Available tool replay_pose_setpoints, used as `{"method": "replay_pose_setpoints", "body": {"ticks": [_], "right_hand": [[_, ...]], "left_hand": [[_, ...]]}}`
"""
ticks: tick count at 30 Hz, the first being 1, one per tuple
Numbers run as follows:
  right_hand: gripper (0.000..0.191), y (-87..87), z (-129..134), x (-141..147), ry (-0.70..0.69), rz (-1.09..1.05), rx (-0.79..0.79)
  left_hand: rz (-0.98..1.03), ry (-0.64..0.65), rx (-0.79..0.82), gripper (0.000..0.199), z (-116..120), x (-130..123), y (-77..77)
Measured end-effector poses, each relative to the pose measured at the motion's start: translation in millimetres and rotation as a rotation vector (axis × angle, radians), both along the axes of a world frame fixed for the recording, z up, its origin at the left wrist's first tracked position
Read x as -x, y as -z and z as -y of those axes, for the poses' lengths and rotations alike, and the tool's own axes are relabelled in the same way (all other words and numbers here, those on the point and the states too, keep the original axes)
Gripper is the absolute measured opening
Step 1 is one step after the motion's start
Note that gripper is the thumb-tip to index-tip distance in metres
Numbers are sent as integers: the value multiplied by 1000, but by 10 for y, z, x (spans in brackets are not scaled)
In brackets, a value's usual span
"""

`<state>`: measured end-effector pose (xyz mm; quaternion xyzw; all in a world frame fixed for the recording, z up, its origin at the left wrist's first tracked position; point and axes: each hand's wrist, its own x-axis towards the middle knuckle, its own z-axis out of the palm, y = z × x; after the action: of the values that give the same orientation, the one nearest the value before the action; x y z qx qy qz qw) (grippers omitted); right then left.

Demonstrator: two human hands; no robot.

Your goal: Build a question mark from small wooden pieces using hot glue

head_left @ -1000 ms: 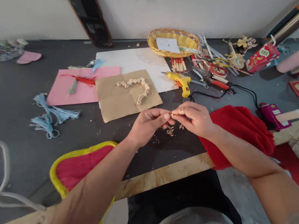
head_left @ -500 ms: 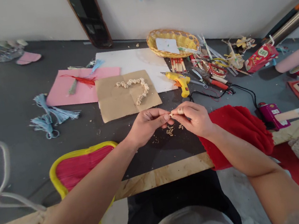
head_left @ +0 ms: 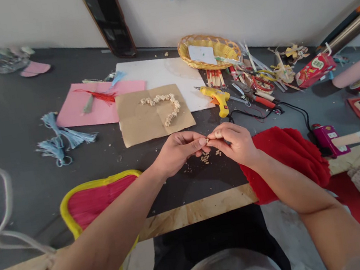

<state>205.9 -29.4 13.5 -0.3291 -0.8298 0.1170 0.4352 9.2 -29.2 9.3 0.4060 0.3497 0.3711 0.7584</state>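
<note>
Fingertip to fingertip above the dark table, my left hand and my right hand pinch a tiny beige piece, mostly covered by the fingers. Both hands are closed on it. Just below them lies a small pile of short beige bits with crumbs around it. Beyond my left hand, a curved row of knobbly cream clusters rests on a creased brown paper. A yellow glue gun lies on its side past my right hand.
Red cloth lies under my right forearm, near a purple box. A wicker basket, pliers and sticks crowd the back right. Blue tassels and pink paper lie left. A phone leans on the wall.
Both hands stay pinched together in nearly the same place. The fingers now cover slightly more of the tiny beige piece. The whole view has shifted a touch.
</note>
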Motion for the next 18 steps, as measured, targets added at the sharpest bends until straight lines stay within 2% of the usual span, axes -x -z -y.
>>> {"method": "replay_pose_setpoints", "body": {"ticks": [5, 9, 18], "right_hand": [[15, 17, -7, -16, -68, -60, 59], [6, 0, 18, -2, -72, -41, 85], [8, -27, 22, 0, -58, -22, 82]], "left_hand": [[29, -18, 37, 29, 1, -7, -12], [18, 6, 41, 27, -1, -9, -15], [-3, -19, 5, 29, -2, -12, -5]]}}
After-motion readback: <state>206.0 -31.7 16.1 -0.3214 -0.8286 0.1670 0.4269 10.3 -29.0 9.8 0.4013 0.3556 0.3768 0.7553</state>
